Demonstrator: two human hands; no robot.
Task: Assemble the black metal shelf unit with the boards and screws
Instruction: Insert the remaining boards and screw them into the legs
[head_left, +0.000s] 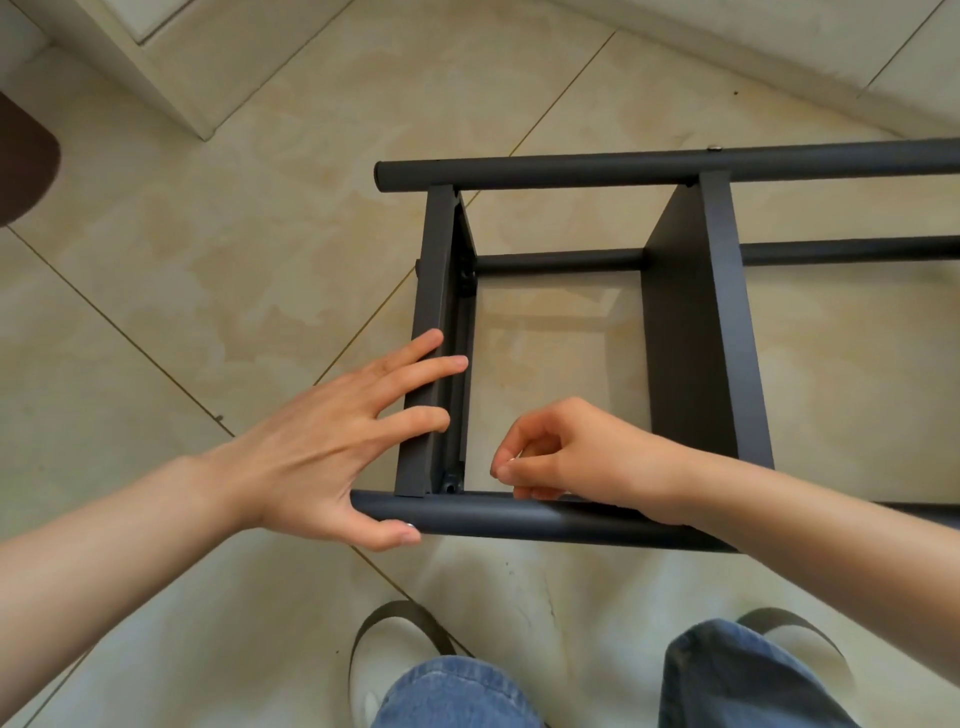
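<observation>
The black metal shelf unit (571, 174) lies on its side on the tiled floor, its round tubes running left to right. Two dark boards stand on edge between the tubes: an end board (434, 291) at the left and a second board (722, 322) at the right. My left hand (322, 447) is spread, fingers resting on the end board's edge and thumb under the near tube (498, 519). My right hand (576, 454) hovers just above the near tube, thumb and fingertips pinching something tiny that looks like a screw; I cannot make it out clearly.
My two feet in white slippers (389, 670) and jeans legs (737, 680) are at the bottom edge, just short of the near tube. A pale cabinet base (171, 78) stands at the top left, a dark brown object (26, 161) at the left edge.
</observation>
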